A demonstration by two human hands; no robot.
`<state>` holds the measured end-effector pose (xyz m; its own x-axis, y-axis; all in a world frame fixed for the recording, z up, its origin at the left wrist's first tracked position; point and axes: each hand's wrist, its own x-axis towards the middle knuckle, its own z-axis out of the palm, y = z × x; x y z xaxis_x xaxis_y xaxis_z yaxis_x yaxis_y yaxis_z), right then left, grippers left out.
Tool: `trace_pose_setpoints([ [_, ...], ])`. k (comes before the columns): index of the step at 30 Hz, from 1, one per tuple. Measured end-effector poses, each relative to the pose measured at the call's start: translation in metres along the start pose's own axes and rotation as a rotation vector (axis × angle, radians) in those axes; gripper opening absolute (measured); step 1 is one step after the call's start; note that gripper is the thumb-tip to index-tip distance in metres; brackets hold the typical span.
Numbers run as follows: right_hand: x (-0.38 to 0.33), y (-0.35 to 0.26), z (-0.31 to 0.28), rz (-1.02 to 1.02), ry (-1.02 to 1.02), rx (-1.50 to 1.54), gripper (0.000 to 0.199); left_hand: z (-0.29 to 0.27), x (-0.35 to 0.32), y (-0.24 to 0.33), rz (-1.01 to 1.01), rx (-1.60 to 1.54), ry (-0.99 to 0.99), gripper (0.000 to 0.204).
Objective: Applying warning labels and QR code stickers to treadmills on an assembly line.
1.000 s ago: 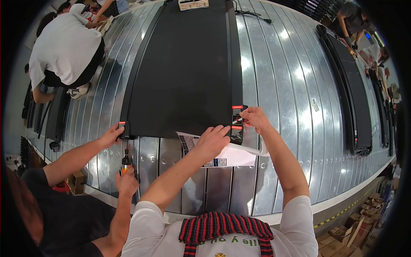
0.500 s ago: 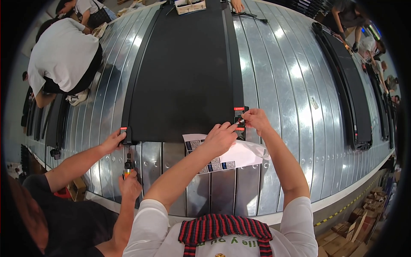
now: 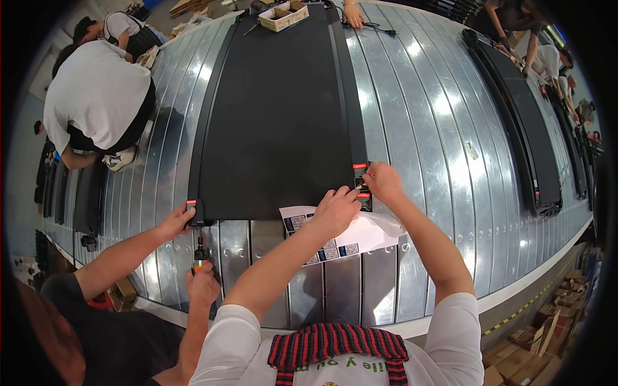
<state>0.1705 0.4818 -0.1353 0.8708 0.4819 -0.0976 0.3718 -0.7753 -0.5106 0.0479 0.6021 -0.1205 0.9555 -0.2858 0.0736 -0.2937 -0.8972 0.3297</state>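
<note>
A long black treadmill deck (image 3: 283, 116) lies on the metal-slatted table. At its near right corner, small red-topped warning labels (image 3: 360, 167) sit on the side rail. My left hand (image 3: 337, 212) is closed on a white sheet of stickers (image 3: 376, 233), its fingertips reaching the rail between the labels. Close beside it, my right hand (image 3: 383, 180) pinches at that spot with thumb and forefinger; whatever it grips is too small and covered to name. To the left, a co-worker's hand (image 3: 177, 223) touches the deck's other near corner, while their other hand holds a power screwdriver (image 3: 199, 254).
An open parts box (image 3: 283, 17) rests on the deck's far end, beside a hand near a black cable (image 3: 380, 29). Another black deck (image 3: 515, 116) lies at the right. A person in white (image 3: 100, 93) bends over the left side. Cardboard boxes (image 3: 521, 350) fill the lower right.
The view has shifted slightly, so the deck appears lower. My hands stay at the same corner, the right fingers now nearer the rail. The co-worker's screwdriver remains under the left corner.
</note>
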Motion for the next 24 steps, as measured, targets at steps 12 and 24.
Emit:
trace_pose_setpoints([
  [12, 0.009, 0.027, 0.003, 0.175, -0.127, 0.204, 0.069, -0.005, 0.000, -0.001, 0.008, -0.038, -0.066, 0.017],
  [24, -0.014, 0.061, -0.020, 0.463, -0.069, 0.857, 0.054, -0.049, -0.086, -0.022, -0.607, -1.385, 0.134, 0.029],
])
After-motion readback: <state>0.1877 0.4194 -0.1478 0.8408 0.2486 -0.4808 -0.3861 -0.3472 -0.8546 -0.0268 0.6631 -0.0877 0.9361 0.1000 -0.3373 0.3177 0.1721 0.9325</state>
